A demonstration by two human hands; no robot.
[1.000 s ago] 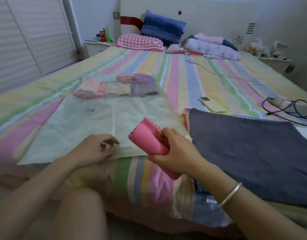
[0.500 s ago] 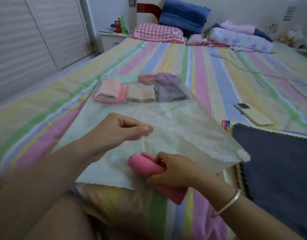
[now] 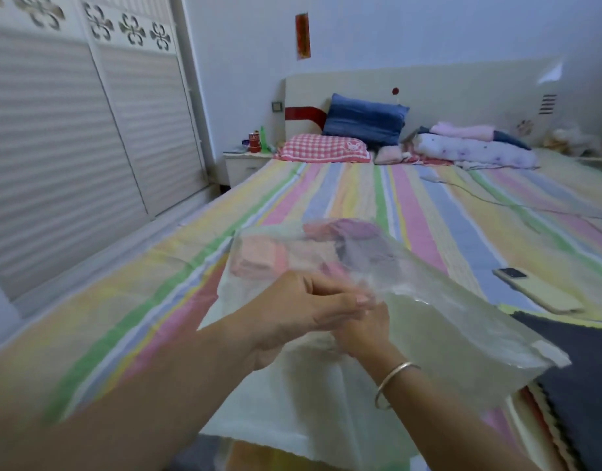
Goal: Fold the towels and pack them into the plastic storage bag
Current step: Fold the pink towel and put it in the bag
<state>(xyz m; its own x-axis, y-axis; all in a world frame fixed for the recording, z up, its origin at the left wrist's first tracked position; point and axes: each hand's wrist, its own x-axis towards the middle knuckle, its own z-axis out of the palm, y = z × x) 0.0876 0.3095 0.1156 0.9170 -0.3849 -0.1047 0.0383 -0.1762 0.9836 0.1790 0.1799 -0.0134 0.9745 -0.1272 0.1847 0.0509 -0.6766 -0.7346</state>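
A wide bed with a pastel striped sheet [image 3: 411, 212] carries everything. At its head end lie two pillows, a dark blue pillow [image 3: 364, 119] propped behind a red-and-white checked pillow [image 3: 321, 149], with rolled floral and pink bedding [image 3: 476, 147] towards the far right corner. Along the near right edge a dark grey towel [image 3: 578, 379] is spread flat over a small stack of coloured cloths. The large clear plastic storage bag [image 3: 445, 331] lies from the middle of the bed to the near edge, its top layer raised; at its far end sit several folded pastel towels [image 3: 259, 258], blurred through the plastic, so an exact count cannot be told. One cream-backed phone [image 3: 537, 294] lies near the right edge, just beyond the grey towel. The left hand [image 3: 303, 314] pinches the bag's upper layer between thumb and fingertips. The right hand [image 3: 364, 331], a silver bangle [image 3: 393, 382] on its wrist, reaches into the opening; the left hand and the plastic hide its fingers, so its grasp cannot be told.
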